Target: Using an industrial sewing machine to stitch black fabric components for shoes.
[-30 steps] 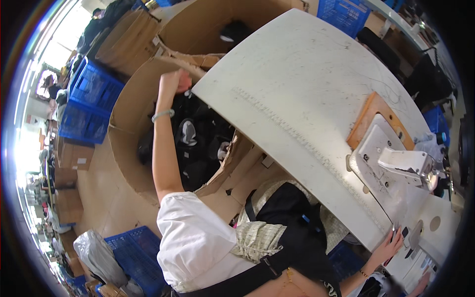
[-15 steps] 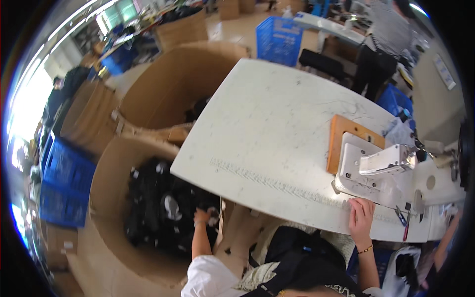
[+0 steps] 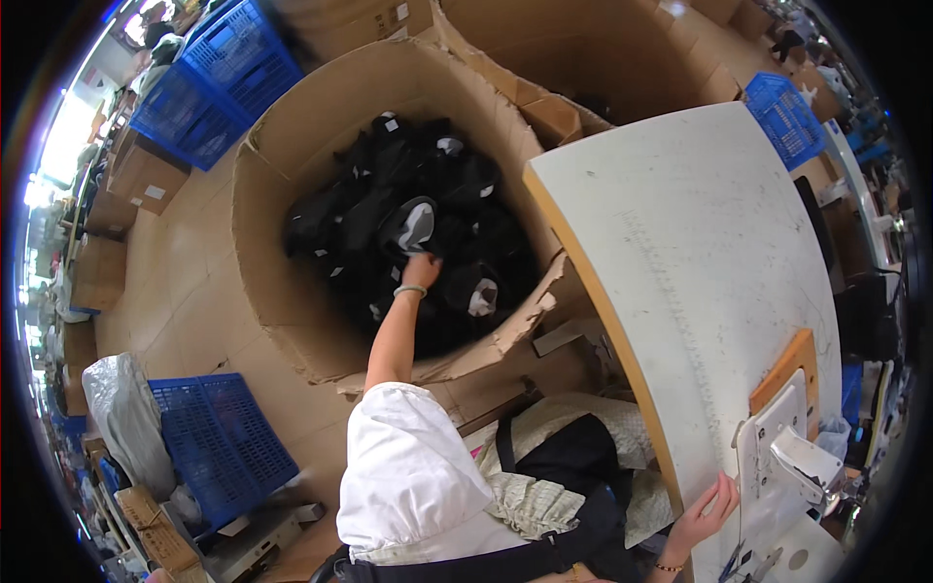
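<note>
so l hand at 1 grey item, grip unclear; r hand half-spread, empty, on 1 tbl

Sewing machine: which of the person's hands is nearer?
Right. The right hand is at the table, just beside the sewing machine; the left hand is farther away, inside the cardboard box.

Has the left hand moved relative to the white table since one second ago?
Yes: away from the white table. The left hand was beside its corner and is now at the black pile in the open cardboard box.
</note>
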A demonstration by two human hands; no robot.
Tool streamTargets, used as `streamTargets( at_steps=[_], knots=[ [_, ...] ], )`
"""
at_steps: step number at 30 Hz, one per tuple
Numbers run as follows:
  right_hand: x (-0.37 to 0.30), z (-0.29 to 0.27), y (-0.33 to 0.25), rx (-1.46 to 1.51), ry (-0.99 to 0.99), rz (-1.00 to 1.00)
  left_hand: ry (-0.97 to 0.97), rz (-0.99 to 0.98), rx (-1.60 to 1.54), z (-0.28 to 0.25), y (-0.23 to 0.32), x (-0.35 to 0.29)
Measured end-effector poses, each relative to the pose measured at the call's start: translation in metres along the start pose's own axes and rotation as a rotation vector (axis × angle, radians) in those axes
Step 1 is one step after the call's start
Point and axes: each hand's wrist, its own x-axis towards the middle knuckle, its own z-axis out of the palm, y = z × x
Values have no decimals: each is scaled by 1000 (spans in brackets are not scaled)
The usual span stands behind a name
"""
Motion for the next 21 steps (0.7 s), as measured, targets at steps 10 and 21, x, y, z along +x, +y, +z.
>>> streamTargets(
  at_steps=[10, 21],
  knots=[
    [34, 31, -71, 163, -131, -200, 777, -690, -343, -157, -113, 53],
    [46, 17, -82, 144, -42, -144, 778, -494, -1240, -156, -133, 77]
  ],
)
